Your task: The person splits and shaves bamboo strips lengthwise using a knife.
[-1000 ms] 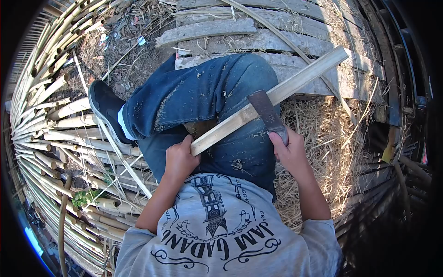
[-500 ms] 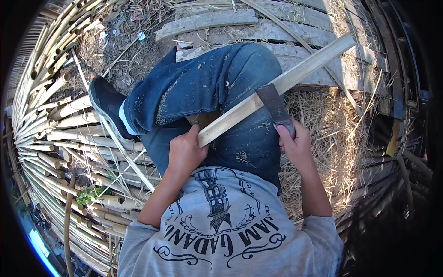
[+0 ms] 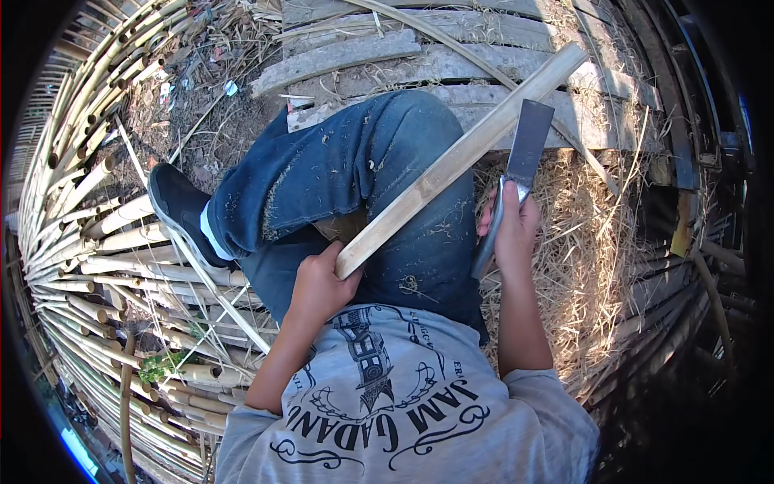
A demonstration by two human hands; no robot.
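My left hand [image 3: 319,284] is closed around the near end of a long, pale bamboo slat [image 3: 435,179]. The slat slants up and to the right across my raised knee, its far end past the leg. In my right hand [image 3: 510,226] is the handle of a short machete [image 3: 528,141] with a broad, dark, square-ended blade. The blade points up and away, just right of the slat, and I see a gap between them. Some fingers of both hands are hidden behind what they hold.
Pale shavings [image 3: 584,266] cover the ground on my right. Weathered planks [image 3: 476,64] lie ahead, with a loose strip [image 3: 459,50] across them. Many cut bamboo poles [image 3: 129,266] are stacked on my left. My bent leg in jeans [image 3: 322,161] lies under the slat.
The machete has come off the slat to the right, and its blade has turned from lying across the slat to pointing away. The slat has tilted slightly steeper, still in my left hand.
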